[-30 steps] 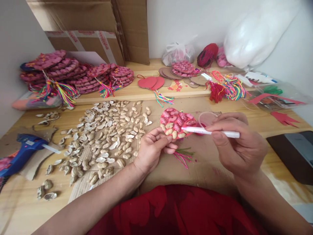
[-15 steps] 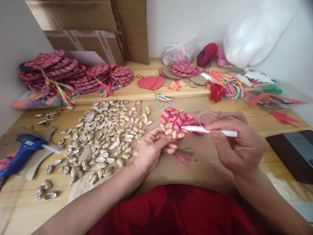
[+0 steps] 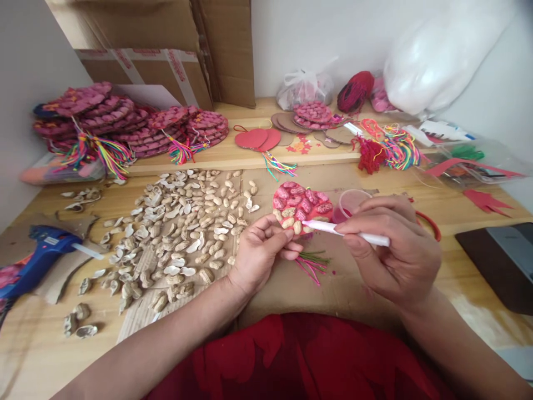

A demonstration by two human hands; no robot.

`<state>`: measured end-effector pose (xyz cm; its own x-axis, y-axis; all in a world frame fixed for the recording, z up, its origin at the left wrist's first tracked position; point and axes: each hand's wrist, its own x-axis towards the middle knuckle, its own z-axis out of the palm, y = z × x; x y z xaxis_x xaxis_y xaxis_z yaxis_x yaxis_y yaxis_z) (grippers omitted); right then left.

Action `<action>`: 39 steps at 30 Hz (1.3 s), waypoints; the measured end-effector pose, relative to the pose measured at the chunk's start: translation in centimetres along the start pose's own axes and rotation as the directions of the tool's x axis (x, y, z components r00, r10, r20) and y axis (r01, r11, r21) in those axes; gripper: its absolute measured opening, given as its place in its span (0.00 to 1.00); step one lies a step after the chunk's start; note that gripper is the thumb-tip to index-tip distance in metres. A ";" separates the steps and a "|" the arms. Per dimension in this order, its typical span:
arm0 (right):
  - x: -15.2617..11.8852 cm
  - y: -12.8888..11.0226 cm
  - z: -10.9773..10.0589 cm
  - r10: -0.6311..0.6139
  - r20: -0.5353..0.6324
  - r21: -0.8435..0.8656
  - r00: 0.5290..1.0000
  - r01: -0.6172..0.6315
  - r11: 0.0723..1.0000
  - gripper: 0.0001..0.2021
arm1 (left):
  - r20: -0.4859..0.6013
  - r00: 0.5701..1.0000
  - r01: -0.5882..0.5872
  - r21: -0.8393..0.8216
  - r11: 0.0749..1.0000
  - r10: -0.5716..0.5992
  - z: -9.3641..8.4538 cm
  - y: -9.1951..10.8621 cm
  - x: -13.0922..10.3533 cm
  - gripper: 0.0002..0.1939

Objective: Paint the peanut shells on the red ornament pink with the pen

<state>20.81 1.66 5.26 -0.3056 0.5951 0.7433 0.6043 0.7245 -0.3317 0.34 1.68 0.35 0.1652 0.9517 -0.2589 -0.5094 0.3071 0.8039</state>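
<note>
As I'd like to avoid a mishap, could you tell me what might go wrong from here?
The clear plastic cup with pink liquid stands by the right hand, so a knuckle might tip it. The pink tip of the white pen is near the left hand holding the round, peanut-covered red disc, so fingers might get stained.

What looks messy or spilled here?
Peanut shells lie loosely scattered, some split open, several beyond the cardboard on bare wood. Small pink spots mark that cardboard near the tassel, perhaps drips.
</note>
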 end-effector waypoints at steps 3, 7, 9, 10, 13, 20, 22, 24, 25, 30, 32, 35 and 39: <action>0.0 -0.1 -0.2 0.002 -0.015 -0.020 1.000 -0.002 1.000 0.05 | 0.002 1.000 -0.005 -0.007 1.000 0.005 0.0 -0.1 0.1 0.16; -0.1 -0.1 -0.2 -0.009 -0.010 -0.029 1.000 0.009 1.000 0.05 | 0.009 1.000 -0.002 -0.008 1.000 0.002 -0.1 -0.1 0.1 0.17; -0.1 -0.1 -0.1 -0.019 0.008 -0.042 1.000 0.019 0.999 0.05 | 0.008 1.000 -0.003 -0.010 1.000 0.003 -0.1 -0.1 0.0 0.17; -0.1 -0.1 -0.1 -0.024 0.012 -0.049 1.000 0.025 0.998 0.05 | 0.007 1.000 -0.004 -0.011 1.000 0.004 -0.1 -0.1 0.1 0.17; -0.1 -0.1 -0.1 -0.030 -0.012 -0.069 0.999 0.029 0.997 0.05 | 0.003 1.000 0.001 -0.009 1.000 -0.001 0.0 -0.1 0.1 0.17; 0.0 -0.2 -0.1 -0.035 -0.003 -0.055 0.999 0.035 0.998 0.05 | -0.007 1.000 0.003 0.003 1.000 -0.003 0.1 0.0 0.0 0.19; 0.0 -0.2 0.0 -0.050 0.011 -0.068 0.999 0.051 0.996 0.06 | -0.009 1.000 0.004 0.010 1.000 -0.004 0.2 0.0 -0.1 0.20; -0.1 -0.2 0.0 -0.051 -0.001 -0.093 0.999 0.051 0.994 0.06 | -0.014 1.000 0.001 0.015 1.000 -0.001 0.2 0.0 -0.1 0.19; -0.1 -0.2 0.0 -0.044 -0.013 -0.102 0.999 0.043 0.994 0.06 | -0.018 1.000 0.000 0.016 1.000 0.000 0.2 0.0 -0.2 0.19; -0.2 -0.3 -0.1 -0.034 -0.016 -0.084 0.999 0.033 0.996 0.06 | -0.024 1.000 -0.001 0.020 1.000 0.001 0.3 0.2 -0.2 0.20; -0.2 -0.3 -0.1 -0.039 -0.002 -0.083 0.999 0.039 0.996 0.06 | -0.019 1.000 0.000 0.013 1.000 0.000 0.2 0.2 -0.2 0.20; -0.2 -0.2 -0.1 -0.017 -0.031 -0.105 0.999 0.014 0.994 0.06 | -0.020 1.000 0.008 -0.004 1.000 -0.008 0.2 0.2 -0.1 0.20; -0.1 -0.2 -0.1 -0.024 -0.019 -0.093 1.000 0.022 0.995 0.06 | -0.018 1.000 0.012 -0.007 1.000 -0.012 0.2 0.3 -0.1 0.20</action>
<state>20.77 1.41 5.25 -0.3057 0.5710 0.7619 0.6630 0.7020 -0.2601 0.36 1.70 0.68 0.1558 0.9477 -0.2785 -0.5129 0.3186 0.7971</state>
